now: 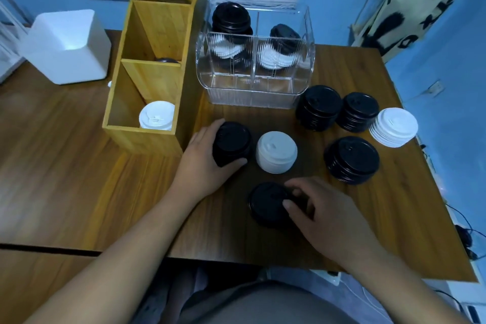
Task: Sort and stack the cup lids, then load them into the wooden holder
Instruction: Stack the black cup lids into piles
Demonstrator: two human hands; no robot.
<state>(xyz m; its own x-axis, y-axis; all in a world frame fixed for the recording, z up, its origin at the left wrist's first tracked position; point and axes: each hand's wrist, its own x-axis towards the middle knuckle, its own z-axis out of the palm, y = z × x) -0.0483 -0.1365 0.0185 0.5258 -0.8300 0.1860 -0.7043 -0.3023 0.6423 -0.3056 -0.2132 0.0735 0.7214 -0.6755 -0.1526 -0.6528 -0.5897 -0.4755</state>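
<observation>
My left hand (203, 158) grips a tall stack of black lids (232, 141) standing on the table just right of the wooden holder (147, 137). My right hand (323, 212) pinches the right edge of a low black lid stack (268, 204) near the table's front. Between them stands a white lid stack (276, 151). The holder has three compartments; the nearest holds white lids (156, 116), and dark lids show in the two behind. Three more black stacks (351, 159) (318, 106) (357, 110) and a white stack (394, 126) sit at the right.
A clear plastic organiser (255, 81) behind the stacks holds black and white lids. A white box (68, 45) stands at the back left. The table's right edge runs close to the white stack; a printed bag (410, 2) hangs on the blue wall.
</observation>
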